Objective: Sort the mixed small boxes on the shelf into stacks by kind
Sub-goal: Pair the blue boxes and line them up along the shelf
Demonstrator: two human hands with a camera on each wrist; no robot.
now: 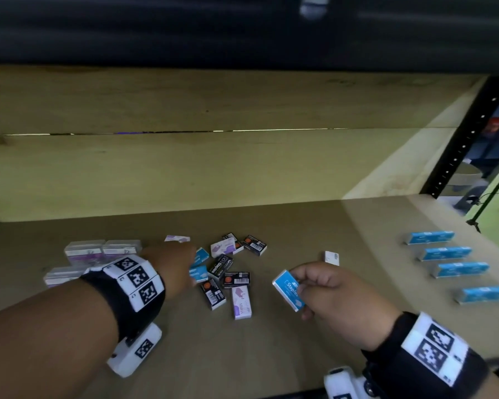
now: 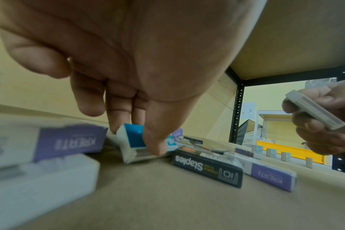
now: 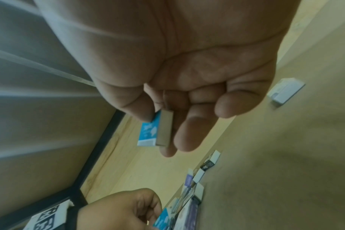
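Observation:
A jumble of black, purple-and-white and blue staple boxes (image 1: 228, 272) lies mid-shelf. My left hand (image 1: 189, 269) reaches into its left side. In the left wrist view its thumb and fingers (image 2: 136, 133) pinch a blue box (image 2: 128, 149), which sits tilted among the others. My right hand (image 1: 300, 293) hovers to the right of the pile and holds another blue staples box (image 1: 285, 286) off the board, thumb on its blue face (image 3: 148, 132). Purple boxes (image 1: 84, 250) are stacked at the left. A row of blue boxes (image 1: 444, 251) stands at the right.
A lone white box (image 1: 332, 258) lies between the pile and the blue row. The wooden back wall (image 1: 213, 162) closes the shelf behind. A black upright post (image 1: 461, 145) marks the right end. Bare board (image 1: 242, 355) runs along the front edge.

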